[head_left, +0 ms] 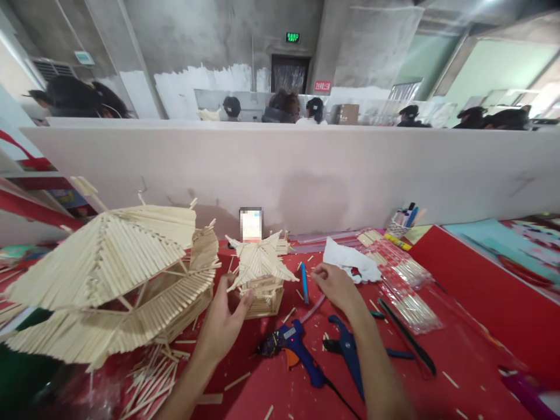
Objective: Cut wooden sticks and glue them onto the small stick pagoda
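Observation:
A small pavilion model [261, 265] made of pale wooden sticks stands upright in the middle of the table. My left hand [225, 321] holds it at its left front side, thumb at the near face and fingers at the left. To the right, my right hand [336, 284] is closed in a pinch beside a crumpled white tissue [347, 256]; whatever may be between the fingertips is too small to make out. In front of the model lies a blue glue gun [295, 347] with a clear glue stick in its back end. A blue pen-like tool [304, 283] lies between model and right hand.
A large stick pavilion [105, 256] fills the left side. Blue-handled cutters [347, 350], black tweezers [406, 338] and bagged sticks [409, 291] lie at the right. Loose sticks [153, 373] are heaped at lower left. A white partition [350, 169] borders the table's back; several people sit beyond.

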`<control>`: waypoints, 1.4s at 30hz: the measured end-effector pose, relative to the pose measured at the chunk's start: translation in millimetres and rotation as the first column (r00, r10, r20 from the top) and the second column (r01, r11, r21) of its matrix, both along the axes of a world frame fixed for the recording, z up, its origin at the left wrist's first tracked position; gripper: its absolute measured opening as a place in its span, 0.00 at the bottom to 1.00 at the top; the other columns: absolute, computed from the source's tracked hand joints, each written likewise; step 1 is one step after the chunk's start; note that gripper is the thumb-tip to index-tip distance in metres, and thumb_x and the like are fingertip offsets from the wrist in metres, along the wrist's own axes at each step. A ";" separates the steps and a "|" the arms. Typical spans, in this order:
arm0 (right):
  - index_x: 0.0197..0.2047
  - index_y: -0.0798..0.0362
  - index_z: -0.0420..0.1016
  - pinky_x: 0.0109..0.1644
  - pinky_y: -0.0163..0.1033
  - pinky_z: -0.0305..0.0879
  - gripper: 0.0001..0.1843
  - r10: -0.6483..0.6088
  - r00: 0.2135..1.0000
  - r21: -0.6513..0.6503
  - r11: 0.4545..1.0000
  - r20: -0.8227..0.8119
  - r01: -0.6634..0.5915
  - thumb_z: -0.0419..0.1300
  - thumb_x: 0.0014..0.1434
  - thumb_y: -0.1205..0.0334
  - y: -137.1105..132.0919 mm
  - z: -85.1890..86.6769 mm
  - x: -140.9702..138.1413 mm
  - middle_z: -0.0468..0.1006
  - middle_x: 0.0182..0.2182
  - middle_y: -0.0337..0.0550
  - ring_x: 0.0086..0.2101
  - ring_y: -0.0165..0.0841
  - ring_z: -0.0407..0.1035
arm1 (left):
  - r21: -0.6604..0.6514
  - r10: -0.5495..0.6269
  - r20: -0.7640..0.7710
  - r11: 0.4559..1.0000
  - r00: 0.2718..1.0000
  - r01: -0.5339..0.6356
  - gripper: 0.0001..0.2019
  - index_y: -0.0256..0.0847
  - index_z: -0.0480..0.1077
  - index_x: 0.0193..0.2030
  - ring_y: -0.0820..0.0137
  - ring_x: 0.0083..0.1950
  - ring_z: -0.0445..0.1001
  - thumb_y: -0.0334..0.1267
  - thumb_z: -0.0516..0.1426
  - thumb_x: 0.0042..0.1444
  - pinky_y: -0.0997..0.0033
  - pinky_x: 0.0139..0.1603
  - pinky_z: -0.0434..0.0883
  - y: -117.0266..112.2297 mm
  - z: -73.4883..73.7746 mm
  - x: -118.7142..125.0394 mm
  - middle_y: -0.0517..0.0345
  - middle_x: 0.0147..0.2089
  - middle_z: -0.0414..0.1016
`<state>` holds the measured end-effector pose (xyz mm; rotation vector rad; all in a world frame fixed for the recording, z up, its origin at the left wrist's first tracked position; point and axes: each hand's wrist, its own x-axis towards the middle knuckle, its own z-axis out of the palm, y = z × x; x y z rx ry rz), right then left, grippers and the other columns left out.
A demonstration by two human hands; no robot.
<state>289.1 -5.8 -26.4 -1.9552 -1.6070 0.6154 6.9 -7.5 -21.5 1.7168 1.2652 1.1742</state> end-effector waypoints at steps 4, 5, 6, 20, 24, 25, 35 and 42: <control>0.38 0.51 0.71 0.36 0.37 0.59 0.05 -0.015 0.988 -0.117 0.993 0.156 0.034 0.59 0.60 0.60 -0.7 -9.6 -19.5 0.80 0.32 0.44 0.35 0.39 0.75 | -0.048 -0.035 -0.058 0.998 0.998 0.032 0.17 0.42 0.63 0.53 0.59 0.52 0.75 0.47 0.56 0.62 0.59 0.54 0.70 -2.9 0.6 -3.5 0.48 0.52 0.75; 0.40 0.51 0.70 0.35 0.37 0.59 0.06 -0.005 0.982 -0.145 0.989 0.188 0.033 0.60 0.60 0.61 -0.8 -11.2 -25.6 0.80 0.33 0.45 0.36 0.39 0.75 | -0.060 -0.026 -0.071 0.998 0.997 0.022 0.17 0.42 0.62 0.54 0.59 0.53 0.74 0.48 0.56 0.62 0.59 0.55 0.69 -3.9 1.0 -4.1 0.47 0.52 0.74; 0.42 0.51 0.69 0.35 0.37 0.58 0.08 0.007 0.976 -0.171 0.985 0.216 0.031 0.61 0.59 0.62 -0.9 -12.6 -31.3 0.80 0.33 0.46 0.37 0.40 0.76 | -0.071 -0.012 -0.087 0.997 0.996 0.006 0.18 0.42 0.62 0.54 0.59 0.54 0.74 0.48 0.56 0.63 0.58 0.55 0.69 -5.1 1.3 -4.8 0.47 0.52 0.74; 0.54 0.58 0.61 0.34 0.39 0.59 0.17 -0.121 0.992 -0.020 0.992 0.020 0.122 0.45 0.63 0.63 4.8 -30.7 -37.5 0.77 0.31 0.49 0.34 0.42 0.73 | 0.377 0.109 -0.265 0.926 0.958 -0.001 0.06 0.41 0.67 0.43 0.69 0.33 0.73 0.34 0.49 0.65 0.72 0.34 0.71 -14.2 -18.0 -32.9 0.57 0.32 0.72; 0.37 0.48 0.61 0.34 0.40 0.61 0.15 -0.092 0.982 0.133 0.984 -0.166 0.115 0.40 0.66 0.50 6.9 -29.3 -35.5 0.71 0.25 0.41 0.29 0.40 0.69 | 0.628 -0.093 -0.299 0.730 0.950 0.270 0.10 0.41 0.65 0.33 0.73 0.23 0.66 0.26 0.48 0.63 0.74 0.25 0.64 -11.2 -9.0 -30.0 0.61 0.23 0.67; 0.35 0.47 0.59 0.35 0.40 0.62 0.16 -0.085 0.978 0.153 0.982 -0.189 0.115 0.39 0.66 0.48 7.8 -28.3 -35.9 0.70 0.25 0.40 0.29 0.40 0.68 | 0.657 -0.131 -0.327 0.681 0.936 0.324 0.10 0.41 0.64 0.31 0.73 0.22 0.64 0.27 0.49 0.64 0.73 0.24 0.63 -10.0 -5.2 -28.7 0.62 0.21 0.66; 0.40 0.47 0.62 0.39 0.41 0.63 0.15 -0.068 0.944 0.267 0.950 -0.324 0.160 0.43 0.66 0.47 19.4 -25.3 -44.0 0.69 0.29 0.39 0.32 0.38 0.66 | 0.716 0.080 -0.551 0.556 0.831 0.421 0.19 0.40 0.71 0.56 0.64 0.49 0.78 0.24 0.54 0.60 0.63 0.51 0.72 -11.0 4.4 -16.4 0.48 0.47 0.81; 0.38 0.49 0.66 0.43 0.41 0.65 0.15 -0.035 0.900 0.354 0.912 -0.435 0.207 0.48 0.63 0.48 25.8 -26.9 -48.5 0.71 0.32 0.41 0.36 0.37 0.68 | 0.696 0.190 -0.654 0.530 0.733 0.484 0.19 0.38 0.72 0.55 0.64 0.58 0.74 0.23 0.51 0.60 0.59 0.64 0.64 -14.1 12.3 1.3 0.49 0.55 0.78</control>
